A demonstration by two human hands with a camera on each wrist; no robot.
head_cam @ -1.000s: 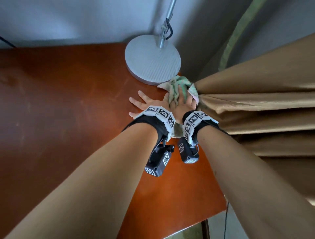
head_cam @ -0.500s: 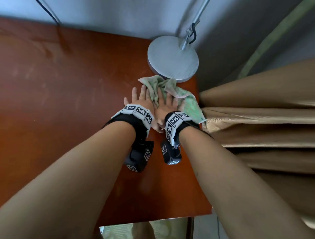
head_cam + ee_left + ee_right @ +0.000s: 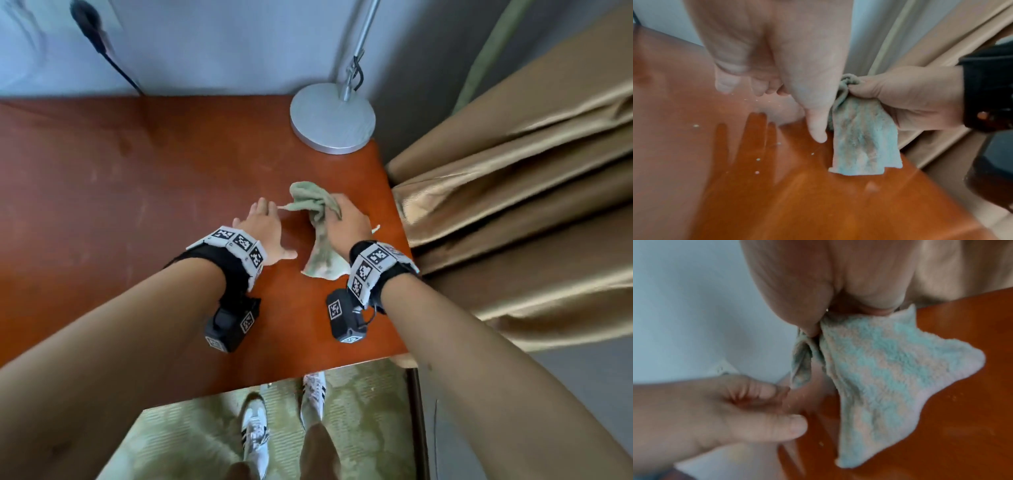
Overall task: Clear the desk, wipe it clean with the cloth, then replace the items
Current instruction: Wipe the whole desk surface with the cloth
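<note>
My right hand (image 3: pixel 337 219) grips the green and pale striped cloth (image 3: pixel 317 236) and holds it bunched just above the red-brown desk (image 3: pixel 137 205), near the desk's right edge. The cloth (image 3: pixel 863 142) hangs down from the fist with its lower corner close to the wood; the right wrist view shows the cloth (image 3: pixel 890 386) pinched between thumb and curled fingers. My left hand (image 3: pixel 265 226) hovers beside it on the left, fingers straight and spread, holding nothing. The left hand's fingers (image 3: pixel 816 126) point down at the desk, apart from the cloth.
A silver lamp base (image 3: pixel 332 118) with its pole stands at the desk's back right corner. Tan curtains (image 3: pixel 513 205) hang against the right edge. A black cable (image 3: pixel 116 65) runs down the wall at the back left. Small crumbs (image 3: pixel 757 160) dot the wood.
Both hands were pressed flat on the cloth by the lamp base. Now they have drawn back toward me; the right has bunched and lifted the cloth, and the left has come off it.
</note>
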